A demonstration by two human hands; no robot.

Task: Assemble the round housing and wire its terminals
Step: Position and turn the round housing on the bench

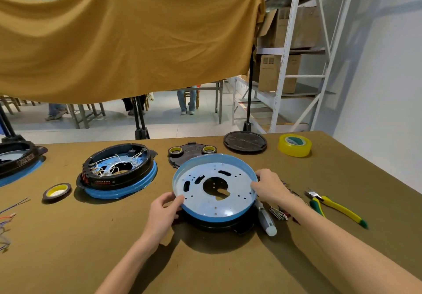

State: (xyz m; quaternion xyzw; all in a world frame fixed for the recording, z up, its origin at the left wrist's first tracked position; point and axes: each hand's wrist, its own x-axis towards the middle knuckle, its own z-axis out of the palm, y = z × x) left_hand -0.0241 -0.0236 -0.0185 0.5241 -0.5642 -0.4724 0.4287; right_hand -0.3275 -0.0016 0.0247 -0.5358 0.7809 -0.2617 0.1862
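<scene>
1. Your round, glossy blue metal pan (214,188), punched with holes and slots, sits tilted on a black plastic ring (225,225).
2. Your left hand (163,211) and right hand (270,186) each grip its opposite rims.

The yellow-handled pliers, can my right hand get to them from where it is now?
Probably yes. The pliers lie in the open on the table, just right of the right hand, with nothing between. But that hand grips the blue pan and must let go first.

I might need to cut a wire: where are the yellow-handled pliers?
The pliers lie on the table at the right, just beyond the right hand.
</scene>
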